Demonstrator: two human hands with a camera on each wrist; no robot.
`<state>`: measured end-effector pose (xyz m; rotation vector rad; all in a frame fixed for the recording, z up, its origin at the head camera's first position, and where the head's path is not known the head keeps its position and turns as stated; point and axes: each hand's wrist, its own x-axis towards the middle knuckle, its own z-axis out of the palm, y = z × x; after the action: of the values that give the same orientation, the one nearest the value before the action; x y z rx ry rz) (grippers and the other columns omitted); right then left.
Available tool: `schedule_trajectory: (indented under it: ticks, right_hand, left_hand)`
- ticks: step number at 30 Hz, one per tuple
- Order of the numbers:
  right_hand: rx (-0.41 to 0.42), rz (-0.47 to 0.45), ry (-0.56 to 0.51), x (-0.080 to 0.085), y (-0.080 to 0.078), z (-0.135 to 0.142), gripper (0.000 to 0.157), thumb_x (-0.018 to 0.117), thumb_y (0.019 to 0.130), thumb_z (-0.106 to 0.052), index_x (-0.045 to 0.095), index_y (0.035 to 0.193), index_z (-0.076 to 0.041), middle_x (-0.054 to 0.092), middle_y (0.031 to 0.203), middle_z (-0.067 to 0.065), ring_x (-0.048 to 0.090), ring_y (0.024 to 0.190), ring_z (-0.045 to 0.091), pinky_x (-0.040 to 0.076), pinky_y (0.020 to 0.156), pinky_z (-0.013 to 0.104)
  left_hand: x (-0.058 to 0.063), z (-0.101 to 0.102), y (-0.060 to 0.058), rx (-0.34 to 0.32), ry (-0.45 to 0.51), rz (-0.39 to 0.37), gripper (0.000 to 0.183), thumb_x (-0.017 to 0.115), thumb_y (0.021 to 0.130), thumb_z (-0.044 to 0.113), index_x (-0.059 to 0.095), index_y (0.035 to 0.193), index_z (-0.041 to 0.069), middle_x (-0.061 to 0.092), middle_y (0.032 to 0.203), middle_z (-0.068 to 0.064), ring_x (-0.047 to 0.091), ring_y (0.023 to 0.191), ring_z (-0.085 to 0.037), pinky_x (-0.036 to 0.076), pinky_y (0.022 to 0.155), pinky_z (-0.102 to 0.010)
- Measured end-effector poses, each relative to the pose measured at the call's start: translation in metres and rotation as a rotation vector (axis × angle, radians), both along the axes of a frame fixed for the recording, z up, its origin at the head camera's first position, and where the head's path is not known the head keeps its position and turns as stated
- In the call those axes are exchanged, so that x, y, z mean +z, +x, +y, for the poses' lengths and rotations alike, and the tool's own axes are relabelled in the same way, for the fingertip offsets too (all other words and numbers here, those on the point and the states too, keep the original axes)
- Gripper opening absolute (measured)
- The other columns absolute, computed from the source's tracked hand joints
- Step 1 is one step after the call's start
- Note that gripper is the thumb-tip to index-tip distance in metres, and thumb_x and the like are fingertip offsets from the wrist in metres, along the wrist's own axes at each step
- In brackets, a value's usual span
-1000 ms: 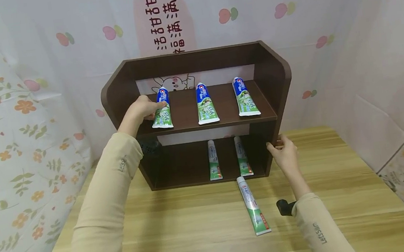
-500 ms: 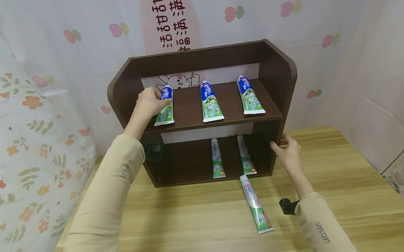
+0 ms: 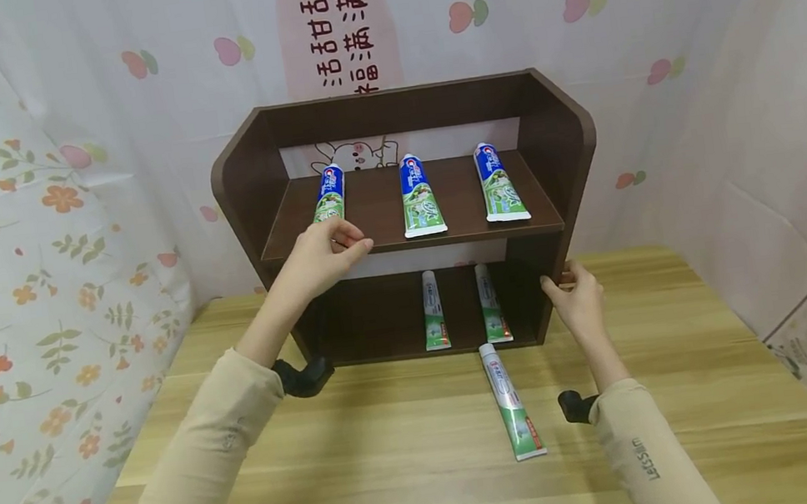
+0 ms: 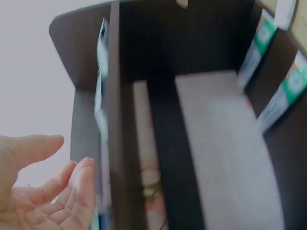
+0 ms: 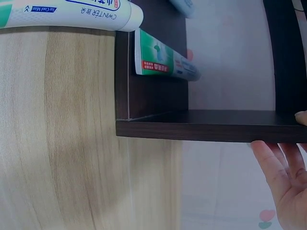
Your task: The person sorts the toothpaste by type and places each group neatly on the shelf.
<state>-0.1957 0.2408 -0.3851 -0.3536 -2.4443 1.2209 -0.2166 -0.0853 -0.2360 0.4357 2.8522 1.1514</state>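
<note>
My left hand (image 3: 324, 253) is in front of the upper shelf's left end, thumb and fingers apart and nothing between them. It covers the lower end of a blue-green toothpaste tube (image 3: 331, 189). Two matching toothpaste tubes, one in the middle (image 3: 419, 195) and one to the right (image 3: 501, 183), lie on that upper level. With its thumb inside and fingers outside, my right hand (image 3: 577, 298) grips the side panel (image 5: 216, 130) of the dark brown shelf rack (image 3: 410, 243).
On the lower level lie two silver-green toothpaste tubes, one left (image 3: 433, 311) and one right (image 3: 491, 304). A third such tube (image 3: 513, 402) lies on the wooden table (image 3: 413, 452) before the rack. Behind hangs a printed curtain (image 3: 203, 100).
My left hand has let go of the left blue-green tube and drawn back, down and slightly right. The tube stays on the upper level. My right hand keeps its grip on the side panel.
</note>
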Motion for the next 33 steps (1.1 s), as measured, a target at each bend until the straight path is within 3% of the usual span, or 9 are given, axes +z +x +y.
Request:
schedule_trajectory:
  ticks: [3,6,11,15,20,24,28,33]
  right_hand:
    - [0.002,0.003,0.006,0.0,0.0,0.0,0.024,0.056,0.088,-0.018,0.056,0.102,0.002,0.061,0.105,0.026,0.064,0.09,0.04,0.051,0.062,0.03]
    - [-0.003,0.007,0.009,0.0,0.0,0.001,0.024,0.056,0.088,-0.017,0.057,0.102,0.002,0.062,0.104,0.026,0.064,0.09,0.039,0.048,0.06,0.024]
    - [-0.011,0.017,0.016,-0.001,-0.002,0.002,0.023,0.057,0.087,-0.017,0.057,0.101,0.002,0.062,0.104,0.027,0.064,0.09,0.039,0.051,0.066,0.034]
    - [-0.008,0.016,0.01,-0.001,-0.003,0.003,0.023,0.056,0.087,-0.017,0.056,0.101,0.002,0.061,0.105,0.028,0.064,0.091,0.039,0.053,0.071,0.041]
    - [0.008,-0.005,-0.007,-0.002,-0.004,0.001,0.027,0.056,0.088,-0.019,0.056,0.105,0.002,0.06,0.108,0.026,0.063,0.093,0.039,0.054,0.069,0.04]
    - [0.01,-0.015,-0.01,-0.002,-0.003,0.0,0.029,0.055,0.089,-0.02,0.056,0.108,0.001,0.06,0.109,0.026,0.063,0.094,0.04,0.054,0.068,0.039]
    - [0.003,-0.017,-0.017,-0.002,-0.003,-0.001,0.028,0.055,0.088,-0.02,0.056,0.107,0.001,0.061,0.107,0.025,0.063,0.093,0.04,0.054,0.069,0.041]
    - [0.002,-0.018,-0.021,-0.001,-0.002,-0.001,0.028,0.056,0.088,-0.02,0.056,0.107,0.001,0.061,0.107,0.025,0.063,0.093,0.04,0.054,0.071,0.044]
  left_hand:
    - [-0.02,0.009,0.007,-0.038,0.048,-0.056,0.028,0.058,0.089,0.025,0.055,0.106,0.002,0.062,0.096,-0.013,0.062,0.082,-0.024,0.055,0.069,-0.028]
    - [-0.044,0.02,0.013,-0.071,0.082,-0.131,0.028,0.059,0.089,0.024,0.055,0.106,0.002,0.063,0.095,-0.014,0.063,0.078,-0.021,0.056,0.069,-0.028]
    - [-0.09,0.043,0.021,-0.123,0.153,-0.245,0.026,0.06,0.088,0.018,0.055,0.105,-0.001,0.063,0.095,-0.016,0.064,0.072,-0.019,0.056,0.065,-0.026]
    - [-0.126,0.064,0.027,-0.154,0.2,-0.339,0.029,0.06,0.087,0.017,0.054,0.106,-0.003,0.063,0.094,-0.016,0.066,0.08,-0.028,0.056,0.069,-0.03]
    - [-0.166,0.089,0.032,-0.164,0.25,-0.47,0.028,0.059,0.087,0.014,0.053,0.107,-0.005,0.061,0.095,-0.016,0.064,0.089,-0.037,0.056,0.076,-0.037]
    - [-0.185,0.104,0.036,-0.161,0.3,-0.544,0.028,0.058,0.086,0.009,0.05,0.108,-0.007,0.06,0.099,-0.02,0.064,0.088,-0.037,0.056,0.076,-0.037]
    - [-0.201,0.115,0.039,-0.132,0.327,-0.558,0.033,0.062,0.084,0.007,0.047,0.108,-0.01,0.061,0.099,-0.024,0.065,0.083,-0.036,0.056,0.072,-0.036]
    - [-0.217,0.133,0.046,-0.072,0.254,-0.507,0.031,0.067,0.079,0.008,0.051,0.099,-0.009,0.064,0.075,-0.016,0.061,0.061,-0.022,0.05,0.053,-0.023]
